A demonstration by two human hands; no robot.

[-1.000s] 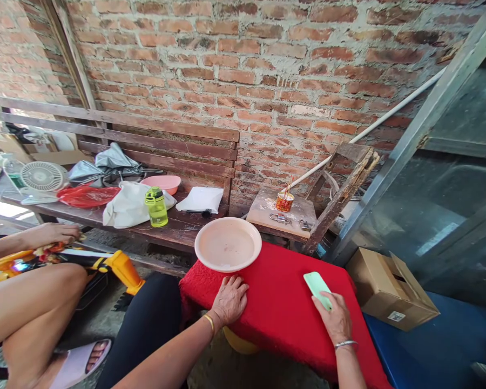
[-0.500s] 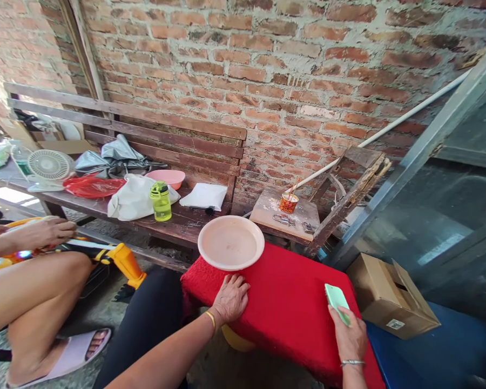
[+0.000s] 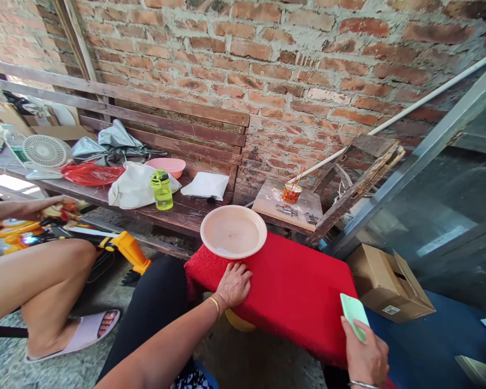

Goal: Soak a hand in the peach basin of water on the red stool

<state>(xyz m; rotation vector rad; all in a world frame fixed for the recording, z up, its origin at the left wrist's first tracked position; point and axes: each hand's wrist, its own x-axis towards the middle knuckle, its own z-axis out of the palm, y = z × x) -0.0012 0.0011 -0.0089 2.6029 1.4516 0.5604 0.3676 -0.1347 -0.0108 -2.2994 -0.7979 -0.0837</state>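
While the mint-green slab [image 3: 353,309] is hovering by the red cloth [image 3: 295,292], the right hand [image 3: 367,354] is gripping its near end, likely for control; the left hand [image 3: 234,283] is resting flat beside the basin [image 3: 234,255], seemingly for support.

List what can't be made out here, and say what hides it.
All in the head view:
Mint-green phone-shaped object: near end hidden by the right hand.
Bracelet on that wrist: cut off by the bottom edge.
Left hand: palm hidden by its own back.
Cardboard box: label too small to read.
Thing at the other person's hand: too blurred to name.
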